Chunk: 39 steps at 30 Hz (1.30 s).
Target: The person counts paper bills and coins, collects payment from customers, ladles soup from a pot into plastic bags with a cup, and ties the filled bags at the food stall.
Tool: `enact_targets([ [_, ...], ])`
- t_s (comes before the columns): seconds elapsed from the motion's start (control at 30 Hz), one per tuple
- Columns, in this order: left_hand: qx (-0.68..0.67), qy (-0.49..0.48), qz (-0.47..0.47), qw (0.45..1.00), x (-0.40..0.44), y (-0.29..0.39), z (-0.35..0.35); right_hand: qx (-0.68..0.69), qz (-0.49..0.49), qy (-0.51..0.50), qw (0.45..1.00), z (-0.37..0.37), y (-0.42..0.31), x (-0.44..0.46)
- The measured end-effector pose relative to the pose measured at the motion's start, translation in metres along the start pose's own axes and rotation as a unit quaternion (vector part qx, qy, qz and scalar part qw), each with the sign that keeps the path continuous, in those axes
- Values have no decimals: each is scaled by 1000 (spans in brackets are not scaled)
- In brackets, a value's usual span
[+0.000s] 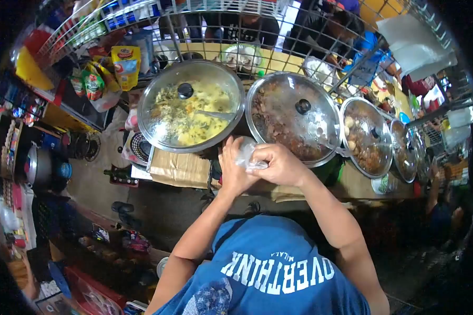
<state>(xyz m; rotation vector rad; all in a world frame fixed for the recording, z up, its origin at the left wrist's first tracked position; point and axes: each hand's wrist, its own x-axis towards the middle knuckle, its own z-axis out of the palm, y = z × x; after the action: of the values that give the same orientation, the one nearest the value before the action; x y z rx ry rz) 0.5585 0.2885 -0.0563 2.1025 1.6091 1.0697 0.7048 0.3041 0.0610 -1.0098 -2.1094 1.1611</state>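
A small clear plastic bag (245, 153), crumpled, is between my two hands in front of the pots. My left hand (233, 169) holds the bag from its left side, fingers pointing up. My right hand (279, 164) pinches the bag's lower right edge with thumb and bent fingers. Whether anything is inside the bag I cannot tell. Just beyond my left hand stands a glass-lidded pot of yellow, soupy food (192, 105), a ladle handle showing under the lid. Close beyond my right hand is a glass-lidded pot of dark brown stew (294, 118).
More lidded pots (367, 136) continue to the right along the counter. A wire grille (278, 50) rises behind them, with people on its far side. Yellow packets (125, 67) hang or stand at the upper left. Flattened brown cardboard (178, 169) covers the counter's near edge.
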Motion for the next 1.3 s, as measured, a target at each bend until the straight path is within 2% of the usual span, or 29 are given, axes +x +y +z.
enact_targets([
  [0.03, 16, -4, 16, 1000, 0, -4, 4, -32, -30, -3, 999, 2, 0, -1],
  [0.1, -1, 8, 24, 1000, 0, -6, 6, -120, -30, 11, 992, 10, 2, -8],
  [0.17, -79, -1, -22, 997, 1, -1, 3, -163, -44, 34, 985, 16, 1, -12],
  [0.23, -84, -15, -69, 994, 7, 2, 1, -184, -72, 73, 977, 22, 4, -12],
  [0.27, -51, -1, -50, 997, 9, -1, 5, -193, -93, 104, 971, 25, 6, -12],
  [0.33, -32, -3, -41, 999, 18, 2, 3, -186, -91, 99, 973, 23, 4, -9],
  [0.37, -7, -45, -66, 997, 24, 7, 2, -177, -97, 110, 973, 24, 7, -7],
  [0.43, -3, -2, 20, 1000, 20, -5, 7, -149, -83, 113, 979, 20, 2, -9],
  [0.5, -26, 21, 25, 999, 21, 2, 3, -157, -88, 126, 975, 21, 3, -8],
  [0.67, -17, -23, 21, 999, 21, -5, -1, -130, -79, 133, 979, 34, 10, -17],
  [0.73, -52, -2, 42, 998, 23, -6, 4, -110, -73, 129, 983, 35, 12, -19],
  [0.87, -57, -17, 40, 997, 32, 6, 1, -93, -79, 129, 984, 33, 11, -19],
  [1.07, -49, 51, 38, 997, 18, -3, 1, -79, -113, 136, 981, 31, 2, -12],
  [1.17, -92, 38, -12, 995, 9, -6, -2, -72, -116, 134, 981, 32, 3, -9],
  [1.23, -46, -6, -2, 999, 12, -10, 0, -70, -101, 123, 985, 27, 2, -9],
  [1.3, -37, 4, 13, 999, 16, -9, 0, -85, -79, 117, 986, 24, 0, -9],
])
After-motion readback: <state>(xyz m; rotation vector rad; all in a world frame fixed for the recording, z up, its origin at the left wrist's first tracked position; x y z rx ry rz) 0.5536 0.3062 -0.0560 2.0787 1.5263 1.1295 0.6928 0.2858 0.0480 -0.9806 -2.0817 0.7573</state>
